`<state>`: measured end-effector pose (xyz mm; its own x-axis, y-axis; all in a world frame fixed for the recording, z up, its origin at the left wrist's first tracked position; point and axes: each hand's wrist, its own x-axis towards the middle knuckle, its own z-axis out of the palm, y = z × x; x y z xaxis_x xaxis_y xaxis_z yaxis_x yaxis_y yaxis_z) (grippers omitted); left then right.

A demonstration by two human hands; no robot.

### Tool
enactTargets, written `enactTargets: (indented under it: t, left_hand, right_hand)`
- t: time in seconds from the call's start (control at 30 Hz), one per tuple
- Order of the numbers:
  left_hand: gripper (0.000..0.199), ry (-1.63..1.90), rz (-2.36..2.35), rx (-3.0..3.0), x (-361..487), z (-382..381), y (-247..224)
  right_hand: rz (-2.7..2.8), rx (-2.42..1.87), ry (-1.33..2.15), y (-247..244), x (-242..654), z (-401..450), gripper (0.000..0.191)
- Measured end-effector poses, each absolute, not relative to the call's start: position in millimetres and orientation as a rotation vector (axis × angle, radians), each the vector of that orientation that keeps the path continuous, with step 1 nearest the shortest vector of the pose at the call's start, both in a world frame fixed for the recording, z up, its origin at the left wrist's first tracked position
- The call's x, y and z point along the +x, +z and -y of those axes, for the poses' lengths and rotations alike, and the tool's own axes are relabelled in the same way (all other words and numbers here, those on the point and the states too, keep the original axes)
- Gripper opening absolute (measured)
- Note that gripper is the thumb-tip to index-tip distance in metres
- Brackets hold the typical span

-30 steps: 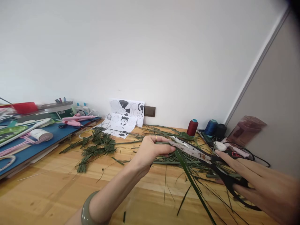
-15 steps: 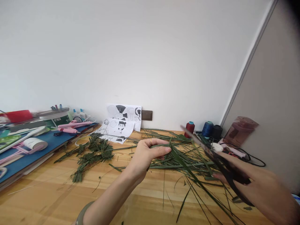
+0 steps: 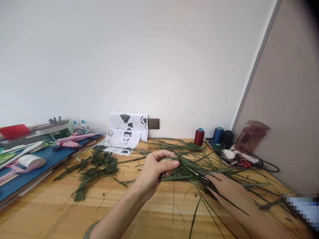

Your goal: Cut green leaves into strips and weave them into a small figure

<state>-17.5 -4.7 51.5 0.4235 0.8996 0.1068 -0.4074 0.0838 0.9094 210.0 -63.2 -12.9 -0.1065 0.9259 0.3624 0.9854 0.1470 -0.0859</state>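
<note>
Thumb and fingers of my left hand [image 3: 159,164] pinch a green grass blade [image 3: 187,168] whose long strip runs off to the right. My right hand [image 3: 229,189] grips a pair of black-handled scissors [image 3: 203,178], with the blades pointing left at the strip close to my left fingertips. Whether the blades touch the leaf I cannot tell. Beneath and behind both hands lies a loose heap of long grass blades [image 3: 171,145] on the wooden table [image 3: 62,215]. To the left rests a bunch of dark leafy sprigs [image 3: 99,164].
Printed sheets [image 3: 127,132] lean on the wall beside a dark switch plate [image 3: 153,123]. A red thread spool [image 3: 199,137] and a blue spool [image 3: 218,135] stand at the back right, near a tinted container [image 3: 252,136]. A pink glue gun [image 3: 72,139] lies on a blue mat [image 3: 59,157].
My right hand has brought the scissors left and down, from apart on the right to the grass strip beside my left fingers. My left hand keeps its pinch; the view has shifted slightly.
</note>
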Motion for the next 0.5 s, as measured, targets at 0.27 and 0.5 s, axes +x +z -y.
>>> enactTargets:
  t: [0.27,0.5]
  left_hand:
    - [0.017,1.038,-0.481,1.003,-6,9,38]
    - [0.020,1.028,-0.431,0.917,-1,12,32]
  right_hand:
    - [1.434,-1.144,1.073,45,144,80,0.033]
    - [1.321,-1.013,0.942,50,138,67,0.011]
